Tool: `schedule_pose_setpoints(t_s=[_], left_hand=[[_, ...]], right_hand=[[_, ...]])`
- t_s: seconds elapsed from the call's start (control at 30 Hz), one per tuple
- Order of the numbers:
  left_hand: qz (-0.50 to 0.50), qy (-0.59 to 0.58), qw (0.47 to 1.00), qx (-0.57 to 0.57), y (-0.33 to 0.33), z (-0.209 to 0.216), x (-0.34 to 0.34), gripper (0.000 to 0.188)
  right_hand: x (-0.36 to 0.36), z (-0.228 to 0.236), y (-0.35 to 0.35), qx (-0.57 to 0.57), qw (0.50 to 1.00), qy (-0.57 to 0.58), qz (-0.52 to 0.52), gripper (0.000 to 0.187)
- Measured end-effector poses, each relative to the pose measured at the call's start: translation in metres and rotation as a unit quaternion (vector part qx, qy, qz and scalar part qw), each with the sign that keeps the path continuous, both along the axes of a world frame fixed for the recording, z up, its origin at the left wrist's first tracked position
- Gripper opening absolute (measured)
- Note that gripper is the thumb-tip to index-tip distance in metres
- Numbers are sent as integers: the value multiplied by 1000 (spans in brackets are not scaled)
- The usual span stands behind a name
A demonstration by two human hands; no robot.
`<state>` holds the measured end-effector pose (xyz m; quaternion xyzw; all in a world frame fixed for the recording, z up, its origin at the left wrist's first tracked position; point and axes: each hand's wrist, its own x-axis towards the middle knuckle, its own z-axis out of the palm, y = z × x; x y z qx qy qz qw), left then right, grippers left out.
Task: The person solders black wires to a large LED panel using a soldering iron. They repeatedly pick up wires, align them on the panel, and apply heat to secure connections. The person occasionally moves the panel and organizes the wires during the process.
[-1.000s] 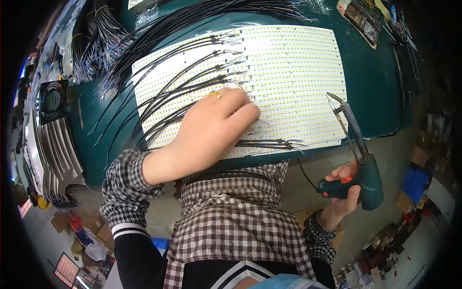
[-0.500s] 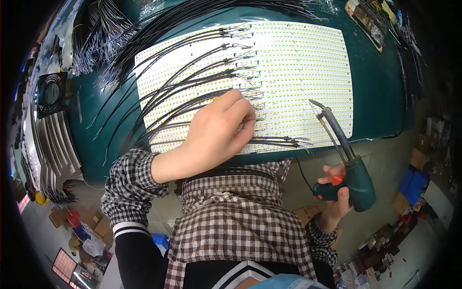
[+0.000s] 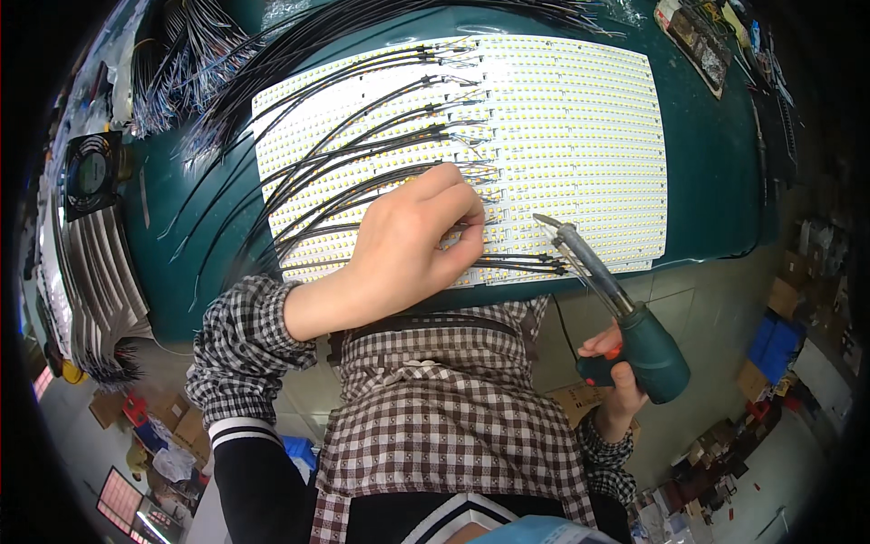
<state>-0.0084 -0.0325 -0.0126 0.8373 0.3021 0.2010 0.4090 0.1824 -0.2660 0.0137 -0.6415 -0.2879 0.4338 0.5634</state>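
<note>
My left hand (image 3: 412, 240) rests over the middle of a white LED board (image 3: 580, 118) studded with small yellow chips. Its thumb and fingers are pinched together by the centre seam, among the thin wire ends; what they hold is hidden. Several black cables (image 3: 353, 154) run from the left across the board to that seam, some passing beneath the hand. Wrapped around the handle of a green soldering gun (image 3: 657, 363) with a red trigger, my right hand (image 3: 621, 385) stays off the table's near edge. The gun's tip points up-left over the board, right of my left fingers.
The board lies on a green table mat (image 3: 707, 181). Bundles of loose cables (image 3: 190, 72) are at the far left, near a small black fan (image 3: 91, 177) and a stack of white strips (image 3: 104, 272). A dark, stained block (image 3: 693, 45) sits at the far right.
The soldering gun in my right hand has moved left, bringing its tip nearer my left fingers and slightly lower in view. My left hand has hardly shifted.
</note>
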Motion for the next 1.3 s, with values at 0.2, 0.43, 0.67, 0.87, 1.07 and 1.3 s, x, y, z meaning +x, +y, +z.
schedule_pose_setpoints(t_s=[0.2,0.43,0.67,0.87,1.07,1.3], left_hand=[[6,-11,1000,-17,1,1,1,10],[4,1,1000,-14,1,2,1,9],[5,-4,1000,-5,0,0,0,9],[2,-2,1000,-9,1,1,1,9],[2,4,1000,-7,1,1,1,9],[3,2,1000,-7,1,1,0,9]], right_hand=[[-3,-2,-1,-10,1000,1,17,62],[1,-6,-4,-15,998,-1,60,50],[-3,-10,-5,-12,999,18,44,40],[-4,-14,-6,-3,999,41,18,52],[-2,-18,-8,-14,999,25,35,53],[-3,-18,-7,-19,999,32,29,53]])
